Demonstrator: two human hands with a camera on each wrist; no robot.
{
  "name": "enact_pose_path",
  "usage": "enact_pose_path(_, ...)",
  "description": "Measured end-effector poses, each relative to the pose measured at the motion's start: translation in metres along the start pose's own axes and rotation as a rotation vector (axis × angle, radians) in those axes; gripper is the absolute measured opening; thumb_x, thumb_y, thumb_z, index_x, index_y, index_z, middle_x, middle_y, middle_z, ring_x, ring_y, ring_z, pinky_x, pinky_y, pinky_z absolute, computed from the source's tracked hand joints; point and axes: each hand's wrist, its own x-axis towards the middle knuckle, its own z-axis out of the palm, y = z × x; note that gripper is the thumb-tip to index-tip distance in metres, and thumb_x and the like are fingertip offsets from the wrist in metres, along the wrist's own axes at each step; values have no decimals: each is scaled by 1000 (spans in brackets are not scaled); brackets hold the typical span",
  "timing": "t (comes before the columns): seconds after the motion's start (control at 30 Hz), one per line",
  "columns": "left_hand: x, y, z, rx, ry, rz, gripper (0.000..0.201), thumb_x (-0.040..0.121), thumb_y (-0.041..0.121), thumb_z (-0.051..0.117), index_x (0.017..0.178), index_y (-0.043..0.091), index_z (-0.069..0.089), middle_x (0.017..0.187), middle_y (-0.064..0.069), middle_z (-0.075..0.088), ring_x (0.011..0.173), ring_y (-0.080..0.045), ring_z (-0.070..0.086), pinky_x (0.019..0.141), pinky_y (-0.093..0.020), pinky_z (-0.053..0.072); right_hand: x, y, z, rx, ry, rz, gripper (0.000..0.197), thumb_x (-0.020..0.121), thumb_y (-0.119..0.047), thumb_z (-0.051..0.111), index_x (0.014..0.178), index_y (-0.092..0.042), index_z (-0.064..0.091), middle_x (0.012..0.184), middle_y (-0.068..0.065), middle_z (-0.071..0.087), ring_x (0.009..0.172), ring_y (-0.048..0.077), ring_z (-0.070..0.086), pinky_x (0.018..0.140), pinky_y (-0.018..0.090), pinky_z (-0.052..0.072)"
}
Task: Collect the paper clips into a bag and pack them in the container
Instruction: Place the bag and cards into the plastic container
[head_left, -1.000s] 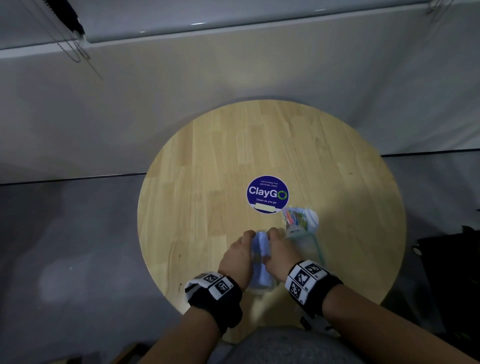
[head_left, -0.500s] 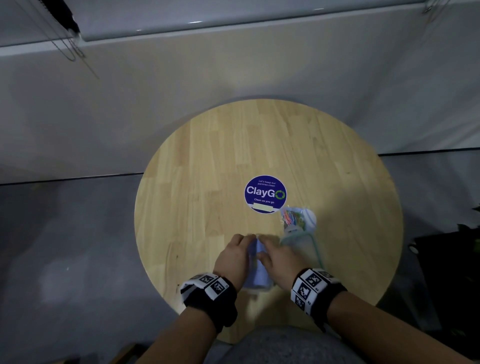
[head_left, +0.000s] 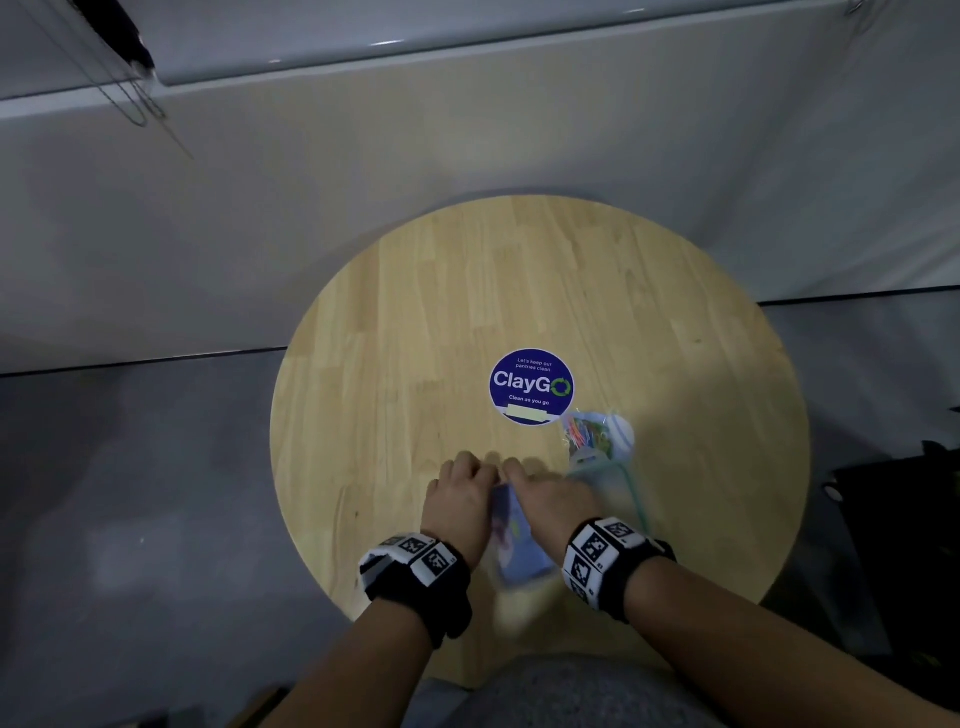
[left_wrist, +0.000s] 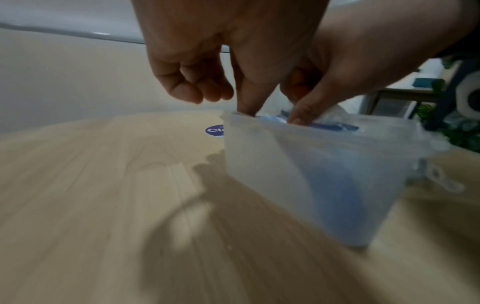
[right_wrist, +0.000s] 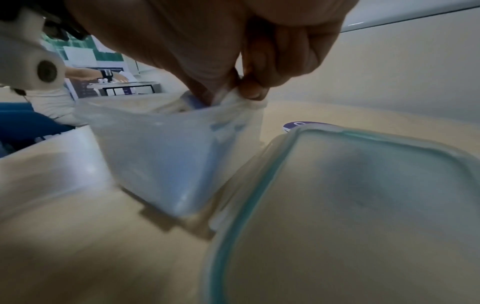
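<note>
Both hands meet over the near edge of a round wooden table (head_left: 415, 291), the left hand (head_left: 457, 499) and right hand (head_left: 550, 499) each pinching the top rim of a translucent container (left_wrist: 298, 174) tilted between them, something blue inside. Just right lies its teal-edged lid (right_wrist: 363, 195), then a small clear bag (head_left: 597, 436) of coloured paper clips (head_left: 579, 434).

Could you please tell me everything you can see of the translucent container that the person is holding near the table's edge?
The container is a frosted, translucent plastic tub, tapering toward its base, with something blue showing through its wall. It is open and tilted on the wooden table. The left hand and right hand both grip its upper rim, fingers dipping inside. A teal-edged lid lies right beside it; whether they touch is unclear.
</note>
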Motion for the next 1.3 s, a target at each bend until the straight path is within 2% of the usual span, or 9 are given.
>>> enact_pose_path(0.27,-3,-26,12,-256,-157,-39,12,83,19,56,92,19,63,92,-2,44,80,-27,55,67,-23,38,26,0,-3,260,107,-49,18,85,-20,61,96,-12,48,87,12,64,80,31,61,67,37,46)
enact_pose_path(0.37,-6,-31,14,-252,-218,-74,22,84,21,59,105,23,66,101,-5,46,83,-28,58,75,-28,48,22,14,-4,636,103,122,30,74,-40,73,79,-19,52,78,2,62,74,20,59,67,31,49)
enact_pose_path(0.53,-8,-30,14,-202,-246,-78,26,83,26,59,109,30,58,107,-4,42,87,-28,57,83,-31,50,-15,86,12,811,556,672,35,72,-26,74,85,-14,44,92,10,53,82,30,56,68,32,37)
enact_pose_path(0.63,-8,-30,15,-172,-255,-75,26,84,28,57,109,33,55,106,-3,40,87,-28,56,84,-34,49,-37,121,34,895,222,918,60,64,-26,83,108,-6,47,115,18,55,98,33,57,78,35,44)
enact_pose_path(0.77,-8,-28,12,-164,-279,-72,22,87,30,55,109,33,57,108,-4,40,89,-29,56,85,-32,49,-38,135,52,909,-49,809,74,57,-31,88,118,-3,56,116,16,63,97,28,60,83,34,47)
enact_pose_path(0.9,-12,-27,9,-119,-269,-46,26,90,36,48,113,31,58,110,-5,41,90,-29,58,85,-34,50,-40,136,41,1054,-22,728,27,67,-12,82,79,-6,59,88,17,63,72,24,57,67,32,46)
enact_pose_path(1.03,-20,-24,8,-134,-247,-60,30,87,41,52,115,33,57,111,-3,40,94,-26,57,88,-35,50,-61,140,6,1375,-29,553,32,77,4,70,104,-1,55,82,17,63,66,26,60,54,28,50)
enact_pose_path(1.17,-20,-23,8,-167,-215,-109,32,82,42,60,112,32,59,109,-3,40,90,-26,59,82,-30,49,-51,117,-19,1494,-132,310,59,60,-5,70,117,-12,56,95,14,64,80,24,61,59,27,56)
enact_pose_path(1.3,-16,-23,14,-140,-235,-170,33,82,30,55,113,21,56,114,-6,41,95,-28,58,78,-32,48,-10,64,-10,1169,-252,137,50,60,-9,77,106,-20,61,101,3,70,93,17,68,80,37,58)
